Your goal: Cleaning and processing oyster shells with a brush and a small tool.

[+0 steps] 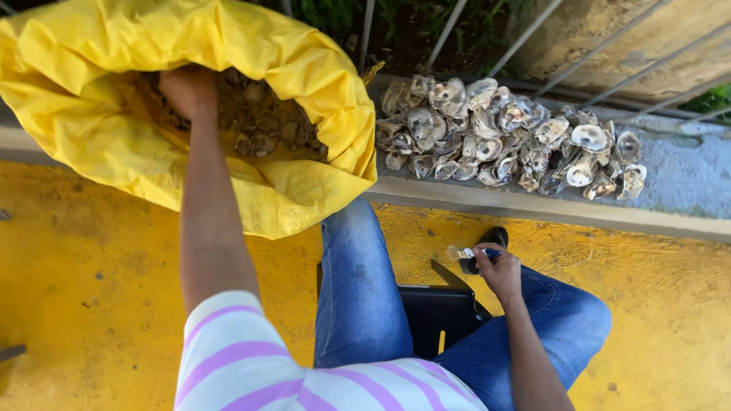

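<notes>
Yellow sack (304,198), one, far left, holds shells; left hand (186,90) inside, grip state cannot be told. Right hand (499,270) clamps one knife (449,274). Ledge (685,179) carries one shell pile (502,137).

Person wears a short-sleeved white shirt with pale purple stripes (251,365), faded blue denim jeans (358,297) and a black shoe (495,237); forearms bare.

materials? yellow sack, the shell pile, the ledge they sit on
Sack: looks like woven plastic, matte with a slight sheen; it creases stiffly and holds its open mouth.
Shells: natural shell, rough grey-brown outsides, some pale glossy insides; probably oysters.
Ledge: seems to be concrete, grainy grey top, yellow-painted edge.
</notes>
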